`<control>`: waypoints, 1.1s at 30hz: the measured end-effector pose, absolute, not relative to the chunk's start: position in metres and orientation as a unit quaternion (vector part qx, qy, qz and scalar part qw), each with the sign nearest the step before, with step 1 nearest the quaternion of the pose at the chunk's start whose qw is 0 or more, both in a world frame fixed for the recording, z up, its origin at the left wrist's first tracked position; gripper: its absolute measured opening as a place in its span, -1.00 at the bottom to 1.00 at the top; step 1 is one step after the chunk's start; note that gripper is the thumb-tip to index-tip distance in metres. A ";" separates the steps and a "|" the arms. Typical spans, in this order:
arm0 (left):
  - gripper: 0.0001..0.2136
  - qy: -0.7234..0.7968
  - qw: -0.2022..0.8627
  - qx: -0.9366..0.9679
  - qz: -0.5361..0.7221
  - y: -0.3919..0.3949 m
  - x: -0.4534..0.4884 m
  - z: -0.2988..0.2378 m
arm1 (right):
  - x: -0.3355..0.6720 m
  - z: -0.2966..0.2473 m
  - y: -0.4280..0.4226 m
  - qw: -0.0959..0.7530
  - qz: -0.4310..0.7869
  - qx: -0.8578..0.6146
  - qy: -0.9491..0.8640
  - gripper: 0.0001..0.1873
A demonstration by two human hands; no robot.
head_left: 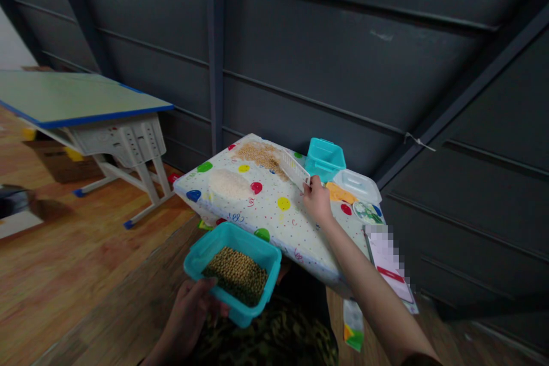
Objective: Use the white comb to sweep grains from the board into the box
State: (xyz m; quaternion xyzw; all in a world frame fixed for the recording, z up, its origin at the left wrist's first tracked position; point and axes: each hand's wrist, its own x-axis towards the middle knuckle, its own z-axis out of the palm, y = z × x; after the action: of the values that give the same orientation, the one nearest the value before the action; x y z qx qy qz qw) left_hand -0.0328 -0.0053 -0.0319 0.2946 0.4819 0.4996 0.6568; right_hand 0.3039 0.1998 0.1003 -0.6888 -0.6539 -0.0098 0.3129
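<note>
Pinching the white scoop [294, 168] by its handle, we stretch our right hand [317, 201] toward the far edge of the tabletop [266, 217]; fingers of our left hand [189, 309] curl round the teal bean tub [234, 271], held below the near edge.

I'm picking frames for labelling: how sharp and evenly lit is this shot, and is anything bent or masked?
Head view: teal tub in the left hand and white scoop in the right hand fairly sharp; dark thing at the left edge smeared; wall lines slant from the wide lens; pixelated patch masks part of the paper; soft light, no glare.
</note>
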 end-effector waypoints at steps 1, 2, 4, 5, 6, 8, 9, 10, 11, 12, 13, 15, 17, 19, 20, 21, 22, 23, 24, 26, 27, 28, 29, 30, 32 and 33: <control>-0.50 0.478 0.663 0.292 0.497 -0.006 -0.032 -0.031 | 0.304 0.099 0.201 0.318 -0.013 -0.687 -0.654 -0.86; -0.52 0.473 0.672 0.286 0.494 -0.007 -0.031 -0.030 | 0.304 0.098 0.201 0.320 -0.015 -0.686 -0.654 -0.87; -0.54 0.469 0.676 0.272 0.499 -0.008 -0.028 -0.026 | 0.304 0.097 0.202 0.323 -0.015 -0.685 -0.653 -0.89; -0.52 0.471 0.669 0.264 0.511 -0.008 -0.027 -0.024 | 0.305 0.096 0.202 0.324 -0.014 -0.684 -0.654 -0.90; -0.50 0.473 0.664 0.259 0.518 -0.008 -0.026 -0.022 | 0.305 0.095 0.201 0.327 -0.012 -0.682 -0.655 -0.91; -0.49 0.478 0.659 0.256 0.522 -0.007 -0.025 -0.018 | 0.306 0.093 0.199 0.336 -0.006 -0.673 -0.659 -0.93; -0.51 0.477 0.666 0.265 0.510 -0.007 -0.025 -0.016 | 0.306 0.093 0.198 0.343 -0.003 -0.667 -0.661 -0.94; -0.52 0.476 0.668 0.271 0.503 -0.006 -0.025 -0.015 | 0.307 0.093 0.198 0.351 0.000 -0.661 -0.664 -0.94; -0.53 0.474 0.672 0.275 0.498 -0.006 -0.026 -0.015 | 0.307 0.093 0.198 0.360 0.002 -0.655 -0.664 -0.94; -0.52 0.472 0.675 0.277 0.496 -0.006 -0.026 -0.014 | 0.307 0.093 0.199 0.369 0.003 -0.651 -0.664 -0.93; -0.51 0.469 0.675 0.275 0.499 -0.006 -0.027 -0.015 | 0.306 0.094 0.201 0.378 0.004 -0.648 -0.661 -0.93; -0.50 0.464 0.678 0.272 0.501 -0.006 -0.027 -0.015 | 0.305 0.095 0.205 0.395 0.010 -0.648 -0.651 -0.90; -0.51 0.466 0.677 0.269 0.503 -0.006 -0.026 -0.016 | 0.304 0.096 0.211 0.413 0.024 -0.650 -0.638 -0.86; -0.52 0.472 0.672 0.269 0.503 -0.007 -0.026 -0.014 | 0.304 0.095 0.215 0.434 0.047 -0.647 -0.625 -0.82; -0.52 0.475 0.670 0.271 0.502 -0.007 -0.025 -0.013 | 0.306 0.095 0.217 0.444 0.059 -0.644 -0.620 -0.80; -0.52 0.479 0.667 0.274 0.501 -0.006 -0.024 -0.011 | 0.308 0.094 0.218 0.456 0.072 -0.640 -0.615 -0.79; -0.52 0.482 0.665 0.276 0.499 -0.006 -0.023 -0.009 | 0.310 0.094 0.220 0.467 0.085 -0.635 -0.610 -0.78; -0.52 0.486 0.664 0.276 0.497 -0.006 -0.023 -0.008 | 0.312 0.094 0.221 0.478 0.097 -0.629 -0.605 -0.78; -0.54 0.491 0.663 0.273 0.496 -0.005 -0.022 -0.007 | 0.314 0.095 0.223 0.488 0.107 -0.625 -0.600 -0.77; -0.56 0.498 0.657 0.264 0.501 -0.005 -0.021 -0.008 | 0.317 0.097 0.229 0.499 0.116 -0.620 -0.594 -0.74; -0.56 0.498 0.654 0.263 0.505 -0.006 -0.021 -0.009 | 0.317 0.098 0.232 0.498 0.117 -0.621 -0.593 -0.72; -0.56 0.497 0.653 0.265 0.506 -0.007 -0.022 -0.011 | 0.317 0.100 0.236 0.494 0.117 -0.623 -0.594 -0.71; -0.55 0.493 0.655 0.271 0.504 -0.008 -0.022 -0.013 | 0.315 0.101 0.240 0.489 0.118 -0.626 -0.596 -0.70; -0.55 0.489 0.658 0.276 0.502 -0.009 -0.023 -0.015 | 0.314 0.103 0.244 0.483 0.120 -0.628 -0.598 -0.70; -0.56 0.483 0.665 0.280 0.497 -0.011 -0.025 -0.016 | 0.309 0.106 0.251 0.475 0.127 -0.628 -0.604 -0.69; -0.56 0.482 0.665 0.277 0.498 -0.012 -0.025 -0.015 | 0.306 0.106 0.254 0.473 0.132 -0.625 -0.606 -0.69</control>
State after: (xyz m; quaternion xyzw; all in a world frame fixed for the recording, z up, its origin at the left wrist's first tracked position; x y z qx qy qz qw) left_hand -0.0253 -0.0119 -0.0150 0.2771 0.4819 0.4983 0.6654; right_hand 0.3063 0.2541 0.1065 -0.6254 -0.6062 0.1316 0.4734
